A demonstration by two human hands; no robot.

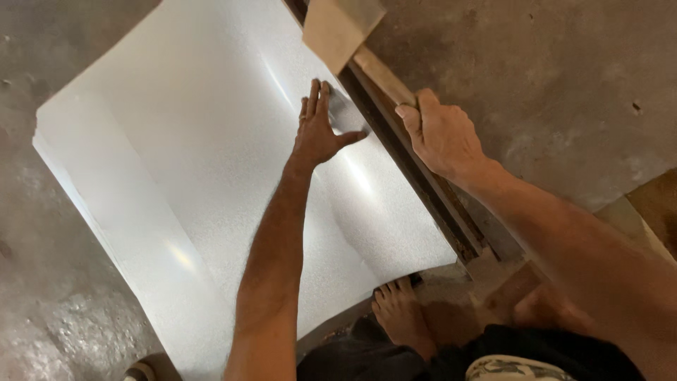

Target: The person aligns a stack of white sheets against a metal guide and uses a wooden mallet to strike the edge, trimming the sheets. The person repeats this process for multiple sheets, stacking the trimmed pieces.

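A large shiny sheet of metal (176, 176) lies curved over the concrete floor. My left hand (321, 127) presses flat on it, fingers together, close to its right edge. That edge runs under a long dark metal bar (416, 190) lying diagonally. My right hand (437, 130) grips a wooden piece (381, 74) that lies along the bar's upper part. A tan wooden block (338, 28) sits at the top end of that piece.
My bare foot (402, 314) rests by the sheet's near corner. Rough concrete floor (564, 85) surrounds everything. A wooden board (652, 212) shows at the right edge, and a small round object (141, 370) at the bottom left.
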